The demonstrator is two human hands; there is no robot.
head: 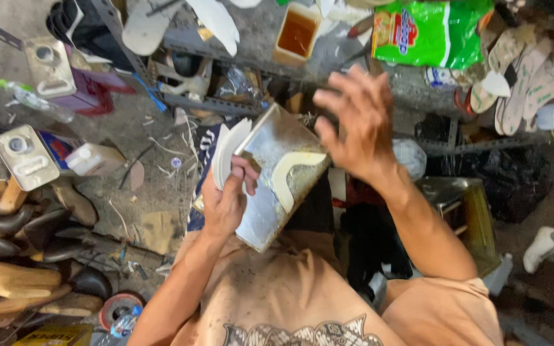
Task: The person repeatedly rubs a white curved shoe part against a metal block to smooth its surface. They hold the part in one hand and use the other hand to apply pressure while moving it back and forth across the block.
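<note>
Our left hand point(226, 198) grips white insoles point(227, 152) against the metal board point(277, 176); our open right hand point(354, 122), blurred, could perhaps knock the cream strip point(290, 173) off.

The metal board point(277, 173) is dull silver, and the curved strip point(293, 173) lying on it is cream. The stacked insole pieces point(226, 154) are white. The snack bag point(428, 32) is bright green with red and yellow print. The tub point(297, 33) holds amber liquid. The shorts point(277, 295) are peach.
</note>
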